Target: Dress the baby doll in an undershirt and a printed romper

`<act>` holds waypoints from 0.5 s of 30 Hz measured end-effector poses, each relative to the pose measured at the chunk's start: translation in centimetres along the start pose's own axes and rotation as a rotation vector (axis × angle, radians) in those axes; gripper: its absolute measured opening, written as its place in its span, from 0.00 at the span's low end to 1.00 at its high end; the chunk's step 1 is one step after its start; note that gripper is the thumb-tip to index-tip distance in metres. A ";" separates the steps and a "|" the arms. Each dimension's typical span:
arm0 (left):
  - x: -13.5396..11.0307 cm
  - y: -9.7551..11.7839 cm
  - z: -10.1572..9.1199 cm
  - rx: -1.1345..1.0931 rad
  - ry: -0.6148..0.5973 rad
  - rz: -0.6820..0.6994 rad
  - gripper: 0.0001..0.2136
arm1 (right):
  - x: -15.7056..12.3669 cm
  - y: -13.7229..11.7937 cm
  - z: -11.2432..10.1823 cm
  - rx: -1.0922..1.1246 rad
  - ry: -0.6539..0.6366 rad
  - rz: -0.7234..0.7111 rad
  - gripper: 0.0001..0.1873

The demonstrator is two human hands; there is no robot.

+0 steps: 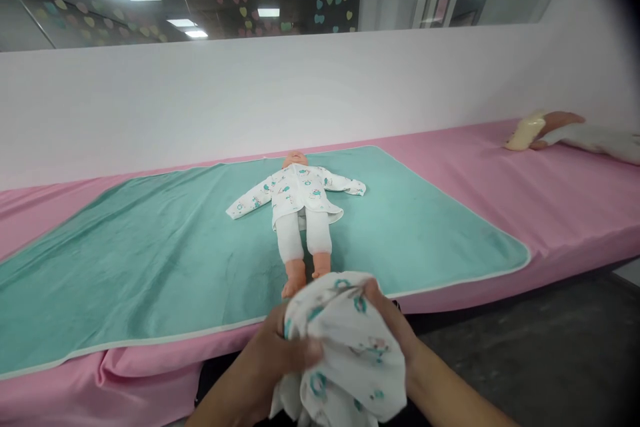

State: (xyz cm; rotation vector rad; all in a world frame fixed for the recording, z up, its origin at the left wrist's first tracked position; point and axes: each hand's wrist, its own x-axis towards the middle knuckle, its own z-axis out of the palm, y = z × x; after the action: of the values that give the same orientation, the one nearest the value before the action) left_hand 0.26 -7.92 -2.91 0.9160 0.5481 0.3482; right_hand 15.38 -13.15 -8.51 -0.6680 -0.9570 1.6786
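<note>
A baby doll (299, 204) lies on its back on a teal mat (150, 254), head toward the wall, feet toward me. It wears a white printed top and white leggings. Both my hands hold a bunched white garment with teal prints (345, 347) just in front of the doll's feet. My left hand (270, 360) grips the cloth from the left with its fingers closed on the fabric. My right hand (390, 320) is wrapped in the cloth on the right side, mostly hidden by it.
The mat lies on a long pink-covered platform (550, 200) against a white wall. At the far right lies another doll with a cream item (545, 130). Dark floor (540, 347) is to the lower right.
</note>
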 end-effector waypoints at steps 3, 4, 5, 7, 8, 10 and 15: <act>0.3 -0.4 0.4 -0.103 0.153 0.109 0.15 | -0.4 1.7 0.1 -0.110 -0.167 0.098 0.36; 0.3 -0.4 0.4 -0.088 0.167 0.108 0.13 | -0.4 2.0 -0.1 -0.169 -0.236 0.134 0.33; 0.3 -0.4 0.4 -0.061 0.177 0.099 0.12 | -0.3 2.2 -0.4 -0.213 -0.278 0.154 0.31; 0.0 -0.1 0.2 0.034 0.171 0.081 0.12 | -0.1 1.8 -1.2 -0.227 -0.250 0.124 0.27; -0.3 0.1 -0.1 0.110 0.126 0.071 0.13 | 0.0 1.4 -1.5 -0.212 -0.200 0.091 0.26; -0.9 0.6 -0.6 0.291 -0.012 0.030 0.18 | 0.0 0.2 -1.7 -0.158 -0.126 0.030 0.25; -1.0 0.6 -1.4 0.344 -0.066 -0.054 0.19 | 0.0 -0.7 0.1 0.051 -0.056 -0.099 0.27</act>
State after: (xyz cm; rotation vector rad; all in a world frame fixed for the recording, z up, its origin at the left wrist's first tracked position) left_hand -1.42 -7.22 -2.78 1.2373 0.5807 0.1762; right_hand 15.68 -13.08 -7.84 -0.5338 -0.9682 1.6357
